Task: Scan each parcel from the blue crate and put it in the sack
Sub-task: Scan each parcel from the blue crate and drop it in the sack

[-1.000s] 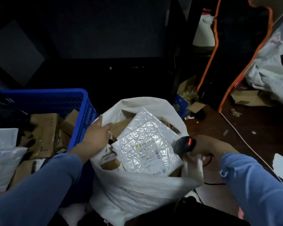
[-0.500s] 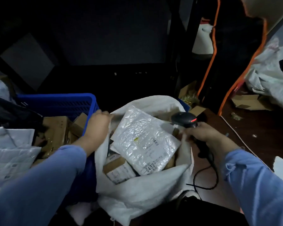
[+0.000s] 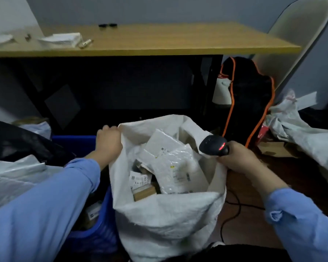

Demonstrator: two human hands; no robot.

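A white woven sack (image 3: 165, 214) stands open in front of me, holding a bubble-wrap parcel (image 3: 178, 167), a small labelled cardboard box (image 3: 140, 184) and other packets. My left hand (image 3: 108, 142) grips the sack's left rim. My right hand (image 3: 237, 157) holds a black barcode scanner (image 3: 213, 144) with a red light, and also pinches the sack's right rim. The blue crate (image 3: 78, 144) sits left of the sack, mostly hidden by my left sleeve.
A wooden desk (image 3: 159, 40) with papers spans the back. A black bag with orange trim (image 3: 248, 103) stands right of the sack. Crumpled white sacks (image 3: 299, 133) lie far right, grey plastic mailers (image 3: 13, 173) at the left. The scanner cable (image 3: 235, 207) runs across the floor.
My view has tilted up, so the desk top shows. Both hands have pulled the sack's rim higher and wider; the bubble-wrap parcel has sunk deeper inside.
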